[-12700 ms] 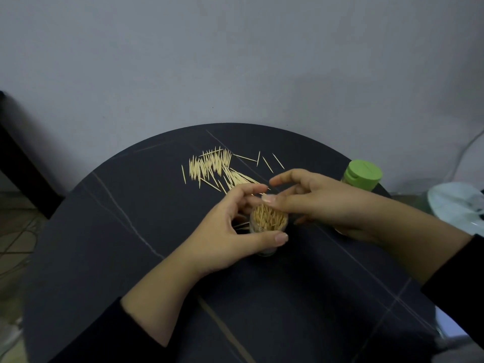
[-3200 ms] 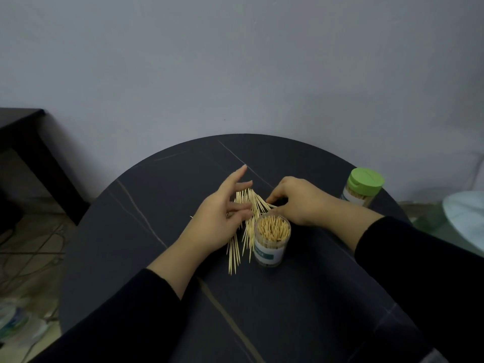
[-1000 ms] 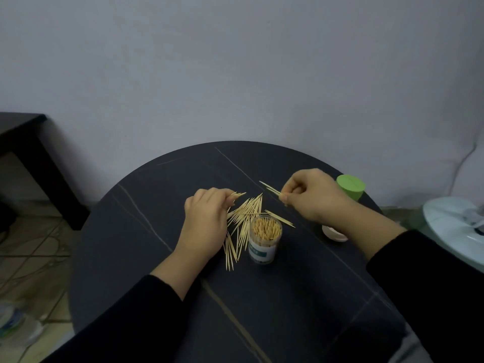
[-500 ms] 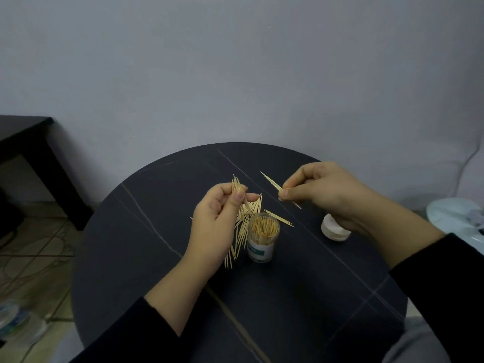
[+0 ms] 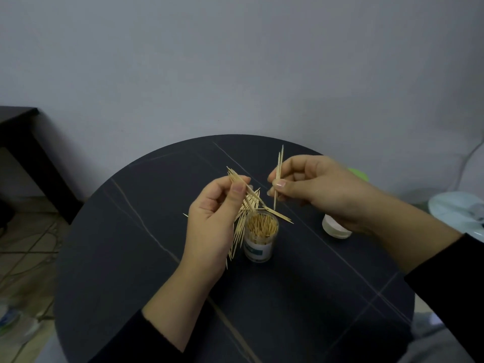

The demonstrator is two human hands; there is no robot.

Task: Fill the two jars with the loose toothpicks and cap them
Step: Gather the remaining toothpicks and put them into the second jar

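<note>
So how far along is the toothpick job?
The green-lidded jar, half hidden behind the right hand, looks finished. The open jar is packed nearly full. In hand: the left hand and right each pinch a few toothpicks. Left: the loose toothpicks on the table beside it, then its cap, which isn't visible.

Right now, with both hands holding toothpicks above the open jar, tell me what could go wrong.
1. The open jar already looks packed near its rim; the toothpicks the right hand pinches may jam or stick out and stop it closing.
2. Neither hand steadies that jar; the left hand, gripping its own bunch close beside it, could tip it.
3. The right wrist hangs over the second jar and might knock it.
</note>
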